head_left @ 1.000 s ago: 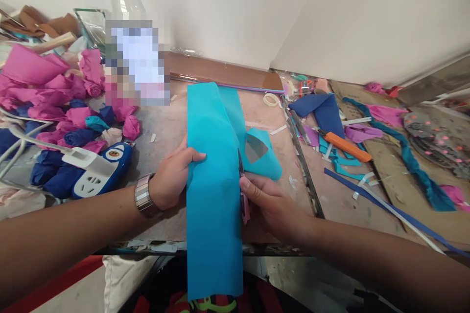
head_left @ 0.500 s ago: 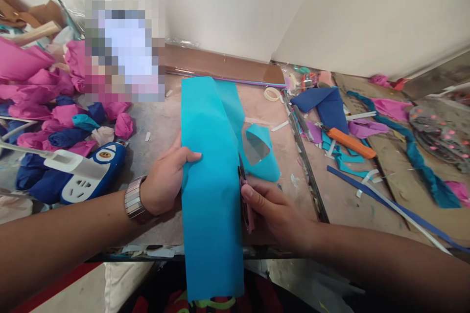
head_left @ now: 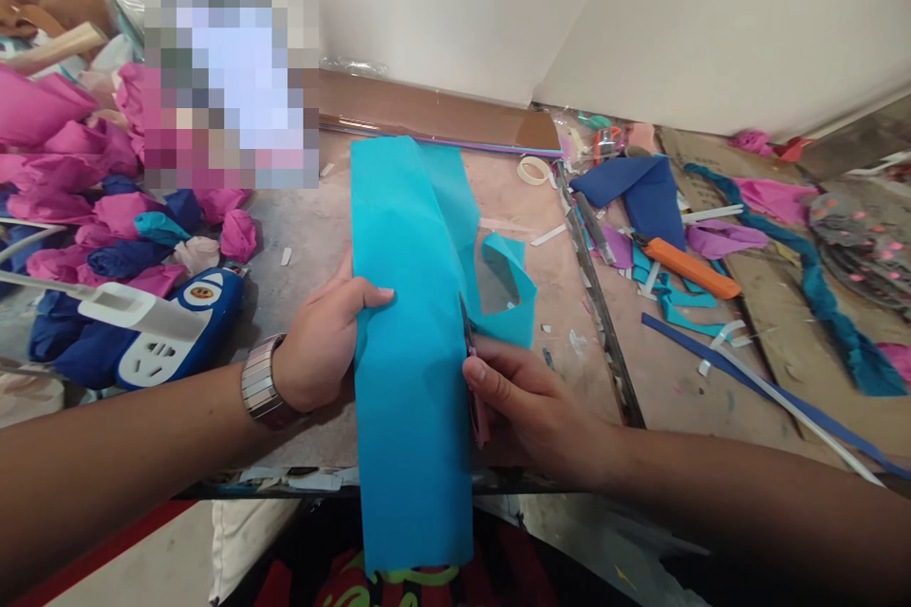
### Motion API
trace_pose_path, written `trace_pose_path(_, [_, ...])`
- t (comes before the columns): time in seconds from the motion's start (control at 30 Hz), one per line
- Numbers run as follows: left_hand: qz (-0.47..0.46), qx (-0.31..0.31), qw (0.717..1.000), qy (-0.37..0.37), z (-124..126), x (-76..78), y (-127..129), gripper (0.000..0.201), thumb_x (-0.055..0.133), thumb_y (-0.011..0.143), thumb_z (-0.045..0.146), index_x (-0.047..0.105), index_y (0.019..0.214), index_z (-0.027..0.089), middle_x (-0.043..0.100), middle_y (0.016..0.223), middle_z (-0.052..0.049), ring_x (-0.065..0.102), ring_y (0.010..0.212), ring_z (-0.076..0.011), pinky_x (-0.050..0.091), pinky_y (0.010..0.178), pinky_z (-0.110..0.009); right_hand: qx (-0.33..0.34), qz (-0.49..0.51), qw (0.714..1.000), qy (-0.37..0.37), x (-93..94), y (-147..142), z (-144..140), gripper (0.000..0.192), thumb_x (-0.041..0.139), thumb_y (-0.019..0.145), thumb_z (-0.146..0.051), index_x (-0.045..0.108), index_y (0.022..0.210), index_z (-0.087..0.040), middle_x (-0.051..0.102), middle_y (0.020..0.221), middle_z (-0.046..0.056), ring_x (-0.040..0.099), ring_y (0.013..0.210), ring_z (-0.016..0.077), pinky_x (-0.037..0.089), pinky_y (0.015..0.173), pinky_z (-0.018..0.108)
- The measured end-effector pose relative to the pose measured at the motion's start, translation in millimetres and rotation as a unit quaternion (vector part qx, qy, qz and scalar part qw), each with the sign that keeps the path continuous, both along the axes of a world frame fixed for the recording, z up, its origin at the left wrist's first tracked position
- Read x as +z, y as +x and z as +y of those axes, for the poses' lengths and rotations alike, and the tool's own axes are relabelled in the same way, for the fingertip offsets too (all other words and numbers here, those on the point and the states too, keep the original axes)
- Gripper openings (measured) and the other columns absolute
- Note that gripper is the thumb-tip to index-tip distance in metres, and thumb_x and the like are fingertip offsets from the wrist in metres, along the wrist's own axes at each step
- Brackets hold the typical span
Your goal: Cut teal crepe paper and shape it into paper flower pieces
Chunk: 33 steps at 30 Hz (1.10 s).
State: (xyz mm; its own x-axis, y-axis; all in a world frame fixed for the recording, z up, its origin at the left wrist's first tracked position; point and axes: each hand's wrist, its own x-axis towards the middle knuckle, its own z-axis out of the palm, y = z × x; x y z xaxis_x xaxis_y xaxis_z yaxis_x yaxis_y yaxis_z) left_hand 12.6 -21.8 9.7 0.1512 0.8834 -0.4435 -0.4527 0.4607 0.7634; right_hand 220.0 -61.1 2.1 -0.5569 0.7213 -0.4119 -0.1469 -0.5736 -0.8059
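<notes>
A long turquoise paper sheet (head_left: 409, 379), perhaps crepe paper, hangs over the table's front edge toward my lap. My left hand (head_left: 320, 332) grips its left edge, thumb on top and fingers hidden beneath. In my right hand (head_left: 519, 398) is a pair of scissors (head_left: 478, 413) with pinkish handles, held at the sheet's right edge. The blades are partly hidden by the paper, so how wide they stand cannot be seen. A narrow turquoise strip (head_left: 509, 318) curls away on the table just beyond my right hand.
Pink and blue paper bundles (head_left: 128, 209) crowd the left, beside a blue-and-white power strip (head_left: 181, 327). A tape roll (head_left: 533, 172) lies near a brown wrapped stack (head_left: 441, 119). To the right are an orange box cutter (head_left: 690, 267), paper scraps and cardboard (head_left: 775, 332).
The scissors have moved slightly up along the sheet's right edge. The curled strip beyond has shifted and bends differently. My left hand keeps its hold; the view has shifted a little.
</notes>
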Motion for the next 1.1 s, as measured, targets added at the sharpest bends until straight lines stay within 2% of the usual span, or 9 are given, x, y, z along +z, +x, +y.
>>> trace_pose_path(0.07, [0.008,-0.001,1.000,0.006,-0.2,1.6,0.5,0.066,0.059,0.085,0.014,0.048,0.150,0.023,0.074,0.123,-0.008,0.071,0.107,-0.0331,0.061,0.087,-0.046,-0.004,0.003,1.000,0.000,-1.0,-0.6,-0.2,0.038,0.064,0.097,-0.050,0.058,0.078,-0.018,0.058,0.059,-0.003,0.050,0.053,0.0091,0.039,0.052,0.020])
trace_pose_path(0.2, [0.008,-0.007,1.000,0.012,-0.8,2.7,0.6,0.066,0.058,0.085,0.013,0.047,0.150,0.022,0.073,0.125,-0.010,0.071,0.107,-0.0330,0.061,0.088,-0.046,-0.016,0.042,0.998,-0.050,0.7,-3.3,-0.2,0.033,0.066,0.096,-0.048,0.058,0.082,-0.020,0.058,0.062,-0.004,0.051,0.055,0.0103,0.044,0.055,0.022])
trace_pose_path(0.37, [-0.015,-0.025,0.999,-0.014,-0.9,4.1,0.4,0.069,0.057,0.085,0.016,0.044,0.153,0.021,0.069,0.133,-0.013,0.069,0.110,-0.0396,0.059,0.089,-0.056,-0.027,0.042,0.998,-0.046,3.4,-4.7,0.6,0.031,0.066,0.096,-0.047,0.059,0.083,-0.020,0.058,0.062,-0.005,0.055,0.058,0.0113,0.051,0.063,0.026])
trace_pose_path(0.53, [-0.005,-0.021,1.000,-0.018,-0.7,5.1,0.5,0.072,0.059,0.085,0.018,0.042,0.154,0.021,0.069,0.132,-0.013,0.067,0.117,-0.0400,0.056,0.097,-0.059,-0.028,0.048,0.998,-0.032,2.4,-3.7,0.8,0.038,0.065,0.096,-0.049,0.058,0.075,-0.018,0.057,0.057,-0.004,0.052,0.053,0.0093,0.044,0.054,0.021])
trace_pose_path(0.67, [-0.014,-0.015,0.999,-0.037,-1.0,8.1,2.4,0.075,0.060,0.083,0.018,0.040,0.155,0.021,0.070,0.130,-0.014,0.068,0.115,-0.0411,0.056,0.096,-0.061,-0.028,0.060,0.996,-0.055,1.8,-3.7,0.9,0.038,0.067,0.095,-0.050,0.058,0.078,-0.017,0.058,0.057,-0.004,0.054,0.054,0.0100,0.047,0.058,0.023])
trace_pose_path(0.8, [-0.014,-0.013,0.998,-0.062,-1.9,11.8,4.8,0.076,0.060,0.083,0.018,0.039,0.156,0.020,0.072,0.126,-0.015,0.071,0.109,-0.0417,0.057,0.092,-0.063,-0.025,0.040,0.999,-0.020,2.7,-2.8,2.4,0.040,0.067,0.094,-0.052,0.059,0.078,-0.017,0.058,0.056,-0.004,0.054,0.054,0.0103,0.045,0.058,0.024])
trace_pose_path(0.9, [-0.013,-0.005,0.998,-0.055,-2.3,12.5,4.8,0.075,0.060,0.083,0.015,0.041,0.155,0.023,0.073,0.126,-0.012,0.072,0.108,-0.0390,0.058,0.093,-0.059,-0.019,0.019,1.000,0.001,3.1,-1.8,3.2,0.043,0.066,0.095,-0.054,0.057,0.073,-0.017,0.058,0.054,-0.004,0.053,0.052,0.0102,0.043,0.056,0.024])
trace_pose_path(0.97, [-0.047,-0.014,0.997,-0.052,-1.7,11.9,3.6,0.071,0.060,0.083,0.016,0.045,0.152,0.022,0.074,0.123,-0.012,0.073,0.104,-0.0376,0.060,0.090,-0.056,-0.018,0.011,1.000,0.003,3.2,-1.3,3.2,0.044,0.065,0.095,-0.055,0.057,0.073,-0.017,0.058,0.053,-0.004,0.054,0.052,0.0104,0.042,0.055,0.024])
trace_pose_path(1.1, [-0.147,-0.063,0.983,-0.091,1.9,8.3,0.6,0.061,0.059,0.087,0.032,0.055,0.142,0.009,0.076,0.118,-0.018,0.073,0.102,-0.0406,0.062,0.086,-0.056,-0.017,0.023,0.999,-0.021,3.6,-1.9,1.7,0.042,0.067,0.093,-0.055,0.057,0.076,-0.018,0.057,0.053,-0.005,0.053,0.051,0.0103,0.043,0.054,0.023])
